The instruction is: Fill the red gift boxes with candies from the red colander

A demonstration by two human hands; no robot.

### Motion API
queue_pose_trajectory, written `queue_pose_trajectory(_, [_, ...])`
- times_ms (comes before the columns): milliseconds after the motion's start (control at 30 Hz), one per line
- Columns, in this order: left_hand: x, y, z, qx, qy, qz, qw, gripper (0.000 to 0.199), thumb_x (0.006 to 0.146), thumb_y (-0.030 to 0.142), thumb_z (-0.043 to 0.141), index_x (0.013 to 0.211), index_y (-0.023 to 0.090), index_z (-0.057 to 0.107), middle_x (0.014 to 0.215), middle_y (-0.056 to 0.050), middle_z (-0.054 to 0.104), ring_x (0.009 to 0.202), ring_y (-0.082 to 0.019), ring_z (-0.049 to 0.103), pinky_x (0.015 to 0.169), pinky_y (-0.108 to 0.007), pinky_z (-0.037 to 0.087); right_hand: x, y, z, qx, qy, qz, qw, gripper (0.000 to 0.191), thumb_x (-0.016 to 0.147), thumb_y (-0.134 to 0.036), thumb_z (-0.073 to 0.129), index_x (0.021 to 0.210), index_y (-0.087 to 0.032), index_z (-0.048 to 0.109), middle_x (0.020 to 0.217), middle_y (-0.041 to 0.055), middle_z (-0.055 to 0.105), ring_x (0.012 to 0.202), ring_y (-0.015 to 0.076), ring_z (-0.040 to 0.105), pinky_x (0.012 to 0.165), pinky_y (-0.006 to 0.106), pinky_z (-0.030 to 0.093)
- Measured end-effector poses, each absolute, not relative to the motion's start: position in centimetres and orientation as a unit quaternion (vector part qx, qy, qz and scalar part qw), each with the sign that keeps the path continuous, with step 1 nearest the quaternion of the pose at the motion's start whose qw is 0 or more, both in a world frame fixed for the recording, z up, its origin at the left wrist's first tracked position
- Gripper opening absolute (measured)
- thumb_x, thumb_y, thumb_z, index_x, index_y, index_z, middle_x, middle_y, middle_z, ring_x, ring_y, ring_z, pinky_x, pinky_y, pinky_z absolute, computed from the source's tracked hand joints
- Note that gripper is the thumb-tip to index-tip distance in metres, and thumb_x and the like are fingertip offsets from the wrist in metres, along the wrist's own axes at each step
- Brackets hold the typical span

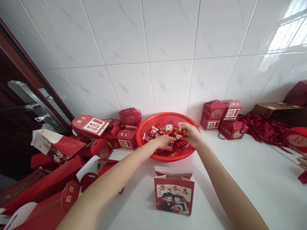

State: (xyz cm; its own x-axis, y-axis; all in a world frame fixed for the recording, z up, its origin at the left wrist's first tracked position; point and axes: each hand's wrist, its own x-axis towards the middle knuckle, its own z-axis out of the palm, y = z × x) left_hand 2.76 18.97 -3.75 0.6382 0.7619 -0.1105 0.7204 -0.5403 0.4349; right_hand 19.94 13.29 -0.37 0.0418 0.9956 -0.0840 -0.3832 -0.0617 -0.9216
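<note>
A red plastic basket (146,123) with a perforated wall holds wrapped candies (169,127) in red and other colours. Both of my hands reach inside it. My left hand (165,142) is down among the candies, its fingers curled in a pinch; what lies between them is partly hidden. On the basket's right side, my right hand (192,134) has its fingers closed on a small wrapped candy (183,131). Nearer to me, a red paper gift box (174,195) with a cartoon couple on its front stands upright, its top unfolded.
Red gift boxes (127,137) crowd the left side, several with flaps up. More closed boxes (213,114) stand against the tiled wall at right, beside dark red ribbons (260,127) and a cardboard box (275,110). Another person's hand (303,160) shows at the right edge.
</note>
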Motion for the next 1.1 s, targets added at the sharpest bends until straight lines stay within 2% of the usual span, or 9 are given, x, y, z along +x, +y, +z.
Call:
queue_pose_trajectory(233, [2.8, 19.2, -3.4, 0.869, 0.399, 0.120, 0.267, 0.004, 0.065, 0.019, 0.077, 0.069, 0.022, 0.077, 0.063, 0.001, 0.069, 0.067, -0.019, 0.064, 0.071, -0.027, 0.048, 20.0, 13.4, -0.6, -0.410, -0.354, 0.580, 0.608, 0.026, 0.059, -0.027, 0.075, 0.082, -0.023, 0.065, 0.075, 0.0015, 0.068, 0.069, 0.0181, 0.063, 0.053, 0.027, 0.047])
queue_pose_trajectory(333, [2.5, 19.4, -2.7, 0.838, 0.402, 0.225, 0.291, 0.007, 0.071, 0.021, 0.076, 0.078, 0.019, 0.076, 0.076, -0.002, 0.073, 0.075, -0.019, 0.065, 0.077, -0.030, 0.050, 20.0, 13.5, -0.7, -0.405, -0.358, 0.570, 0.619, 0.028, 0.057, -0.029, 0.076, 0.081, -0.023, 0.062, 0.073, 0.0002, 0.068, 0.066, 0.0163, 0.060, 0.053, 0.026, 0.046])
queue_pose_trajectory(433, [2.0, 19.6, -1.9, 0.790, 0.400, 0.325, 0.332, 0.023, 0.078, 0.028, 0.074, 0.096, 0.015, 0.074, 0.101, -0.009, 0.074, 0.089, -0.021, 0.068, 0.084, -0.034, 0.054, 20.0, 13.4, -0.8, -0.409, -0.360, 0.562, 0.622, 0.034, 0.054, -0.027, 0.079, 0.083, -0.022, 0.062, 0.071, -0.0012, 0.068, 0.062, 0.0147, 0.058, 0.051, 0.025, 0.044])
queue_pose_trajectory(533, [1.6, 19.4, -1.3, 0.753, 0.374, 0.370, 0.395, 0.034, 0.082, 0.035, 0.073, 0.109, 0.014, 0.071, 0.112, -0.011, 0.073, 0.100, -0.022, 0.068, 0.090, -0.036, 0.055, 19.7, 13.1, -0.8, -0.429, -0.394, 0.538, 0.610, 0.040, 0.053, -0.023, 0.078, 0.091, -0.023, 0.066, 0.067, -0.0024, 0.067, 0.059, 0.0150, 0.058, 0.051, 0.026, 0.044])
queue_pose_trajectory(700, [1.4, 18.8, -0.7, 0.721, 0.337, 0.353, 0.492, 0.039, 0.087, 0.040, 0.070, 0.115, 0.013, 0.071, 0.102, -0.010, 0.076, 0.085, -0.019, 0.072, 0.085, -0.037, 0.059, 19.3, 12.9, -0.8, -0.449, -0.488, 0.488, 0.567, 0.045, 0.059, -0.026, 0.076, 0.104, -0.023, 0.073, 0.062, -0.0026, 0.066, 0.057, 0.0164, 0.058, 0.053, 0.028, 0.045])
queue_pose_trajectory(800, [1.5, 18.6, -0.4, 0.715, 0.340, 0.324, 0.518, 0.037, 0.091, 0.041, 0.065, 0.114, 0.014, 0.072, 0.093, -0.010, 0.077, 0.077, -0.019, 0.073, 0.081, -0.036, 0.060, 19.3, 12.9, -0.8, -0.443, -0.499, 0.482, 0.567, 0.040, 0.060, -0.034, 0.080, 0.098, -0.022, 0.074, 0.063, -0.0021, 0.066, 0.053, 0.0144, 0.054, 0.052, 0.028, 0.043])
queue_pose_trajectory(867, [1.7, 18.6, -0.3, 0.719, 0.355, 0.309, 0.511, 0.035, 0.095, 0.040, 0.056, 0.113, 0.014, 0.073, 0.088, -0.010, 0.077, 0.074, -0.020, 0.073, 0.077, -0.035, 0.060, 19.3, 12.9, -0.8, -0.441, -0.497, 0.477, 0.575, 0.034, 0.058, -0.040, 0.084, 0.084, -0.022, 0.071, 0.063, -0.0024, 0.065, 0.053, 0.0131, 0.052, 0.051, 0.027, 0.041])
queue_pose_trajectory(967, [1.9, 19.1, -0.6, 0.730, 0.389, 0.306, 0.471, 0.038, 0.100, 0.032, 0.043, 0.113, 0.014, 0.073, 0.086, -0.011, 0.077, 0.078, -0.021, 0.074, 0.078, -0.035, 0.060, 19.3, 12.8, -0.7, -0.440, -0.486, 0.473, 0.589, 0.039, 0.056, -0.047, 0.087, 0.069, -0.022, 0.060, 0.060, -0.0033, 0.061, 0.052, 0.0120, 0.050, 0.049, 0.026, 0.038])
queue_pose_trajectory(1100, [1.9, 20.2, -1.4, 0.749, 0.463, 0.309, 0.359, 0.039, 0.098, 0.025, 0.040, 0.121, 0.014, 0.070, 0.111, -0.012, 0.075, 0.107, -0.024, 0.069, 0.096, -0.038, 0.054, 19.4, 13.0, -0.7, -0.434, -0.443, 0.459, 0.636, 0.045, 0.053, -0.051, 0.087, 0.065, -0.022, 0.055, 0.055, -0.0056, 0.054, 0.049, 0.0107, 0.045, 0.047, 0.026, 0.037])
